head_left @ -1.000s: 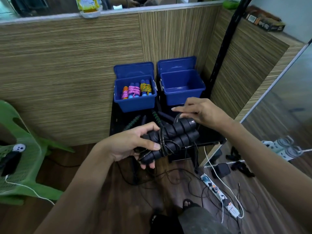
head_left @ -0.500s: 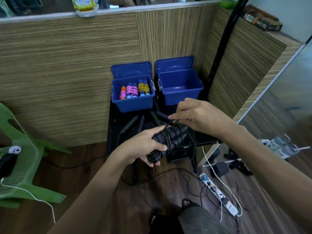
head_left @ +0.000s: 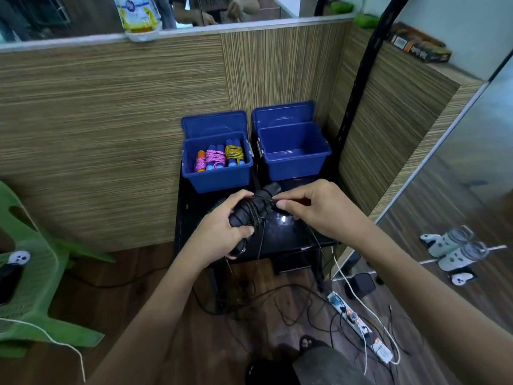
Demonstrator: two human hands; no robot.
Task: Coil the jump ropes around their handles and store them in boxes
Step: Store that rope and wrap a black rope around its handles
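My left hand (head_left: 222, 232) grips a pair of black ribbed jump rope handles (head_left: 256, 207) held together above the black table (head_left: 288, 237). Thin black rope (head_left: 259, 245) is wound a few turns around their middle, and the loose rest hangs to the floor. My right hand (head_left: 313, 209) pinches the rope just right of the handles. Behind stand two open blue boxes: the left box (head_left: 219, 179) holds coiled pink and yellow ropes with blue and orange handles, the right box (head_left: 294, 165) has nothing in it. A green-handled rope (head_left: 213, 208) peeks out behind my left hand.
A green plastic chair (head_left: 30, 273) stands at the left. Wood-grain partition walls close off the back and right. A power strip (head_left: 358, 326) and tangled cables lie on the wooden floor below the table. Shoes (head_left: 449, 245) show at the right.
The handles and both hands have moved away from me and up, now over the table near the boxes. My right hand went from above the handles to pinching the rope at their right side.
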